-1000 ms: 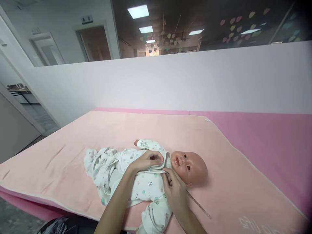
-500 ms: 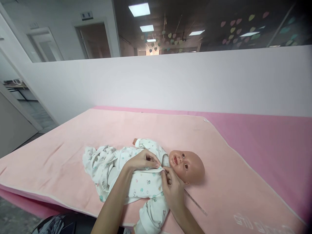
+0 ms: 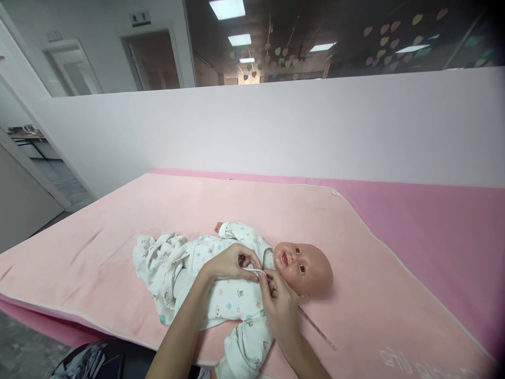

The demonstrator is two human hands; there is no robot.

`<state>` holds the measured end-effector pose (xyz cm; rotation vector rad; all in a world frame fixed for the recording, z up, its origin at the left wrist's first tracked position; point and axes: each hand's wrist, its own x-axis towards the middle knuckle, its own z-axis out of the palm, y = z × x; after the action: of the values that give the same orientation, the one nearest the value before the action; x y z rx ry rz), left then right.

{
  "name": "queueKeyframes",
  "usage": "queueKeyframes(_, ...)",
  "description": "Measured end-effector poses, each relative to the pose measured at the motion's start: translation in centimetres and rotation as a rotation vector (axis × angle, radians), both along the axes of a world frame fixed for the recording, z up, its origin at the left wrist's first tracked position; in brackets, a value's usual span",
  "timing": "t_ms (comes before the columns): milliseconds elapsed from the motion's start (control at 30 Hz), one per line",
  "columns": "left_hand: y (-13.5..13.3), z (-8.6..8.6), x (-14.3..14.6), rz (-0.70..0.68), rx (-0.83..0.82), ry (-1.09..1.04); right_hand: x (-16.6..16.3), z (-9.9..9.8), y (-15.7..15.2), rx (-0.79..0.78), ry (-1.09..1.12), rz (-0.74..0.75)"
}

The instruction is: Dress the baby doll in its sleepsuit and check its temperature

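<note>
A baby doll [image 3: 310, 268] lies on its back, head to the right, dressed in a white printed baby outfit [image 3: 231, 305]. The outfit's leg part is bunched at the left. At the chest, just below the doll's neck, my left hand [image 3: 232, 262] pinches the front edge of the outfit. My right hand [image 3: 279, 297] grips the same edge close by, at the collar end, thumb and fingertips together. The two sets of fingertips nearly meet. Any fastener between them is hidden by my fingers.
A peach blanket [image 3: 189, 200] lies under the doll on a pink surface [image 3: 426, 216]. A thin stick-like item [image 3: 317, 329] lies beside the doll's head. A white wall [image 3: 276, 131] stands behind. Dark cloth items [image 3: 82, 363] are at the lower left.
My left fingers have closed further over the outfit's edge, hiding the small bit that showed between them. My right hand has barely shifted. The doll stays in place.
</note>
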<state>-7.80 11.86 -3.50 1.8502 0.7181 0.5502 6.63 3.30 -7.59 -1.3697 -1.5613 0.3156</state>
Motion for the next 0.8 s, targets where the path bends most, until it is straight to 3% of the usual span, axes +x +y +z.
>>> queueKeyframes(500, 0.33, -0.25, -0.34, 0.036, -0.052, -0.037, 0.24, -0.28, 0.03, -0.046, -0.062, 0.01)
queueKeyframes(800, 0.57, -0.49, -0.48, -0.011, -0.116, -0.124, 0.31, -0.01, -0.02, 0.053, -0.113, 0.014)
